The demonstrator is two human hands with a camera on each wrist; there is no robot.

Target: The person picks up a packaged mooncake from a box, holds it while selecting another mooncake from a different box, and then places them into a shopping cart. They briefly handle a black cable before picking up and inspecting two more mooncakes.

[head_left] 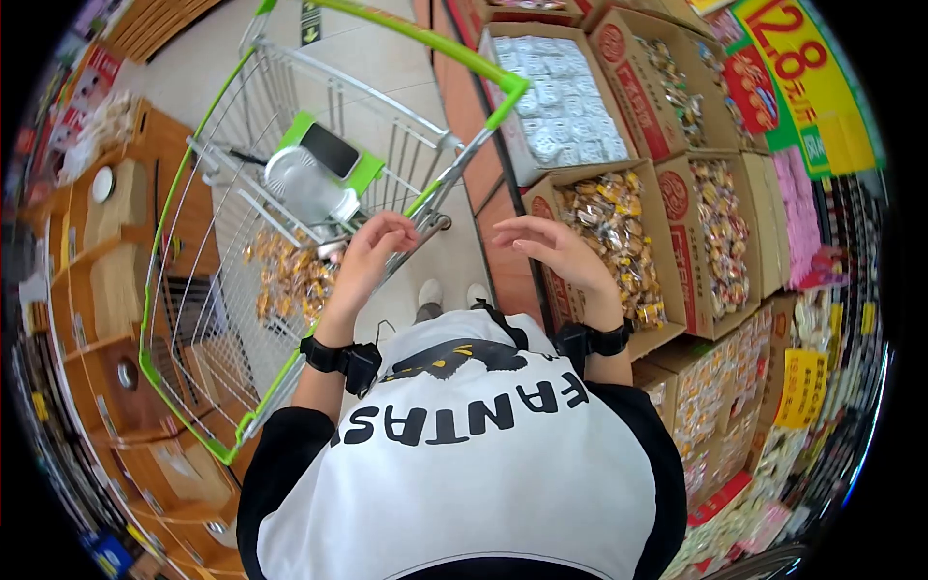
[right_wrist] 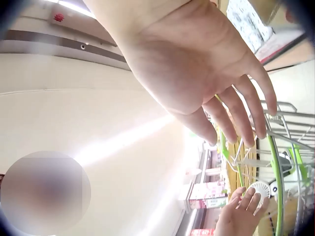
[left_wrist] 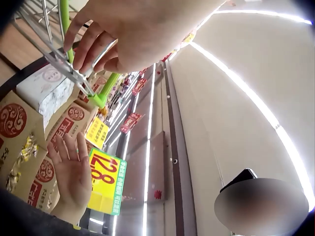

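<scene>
My left hand (head_left: 372, 256) hovers beside the near side of a shopping cart (head_left: 512, 92) with green trim and metal wires. Its fingers are relaxed and hold nothing. Across from it, my right hand (head_left: 561, 251) is raised with loosely extended fingers, nothing in them, close to a carton of wrapped snacks (head_left: 604, 227). In the right wrist view the right palm (right_wrist: 192, 64) faces the camera. A white handheld fan (head_left: 295, 174) and a dark-screened phone (head_left: 331, 152) lie on the cart's green seat panel. Wrapped brown snacks (head_left: 290, 280) show through the cart's wires.
Cartons of small packets rise on the right, including a box of pale blue packets (head_left: 561, 101). A yellow price sign (head_left: 802, 68) stands behind them. Wooden shelving (head_left: 106, 290) lines the left. Tiled floor (head_left: 387, 97) shows beyond the cart.
</scene>
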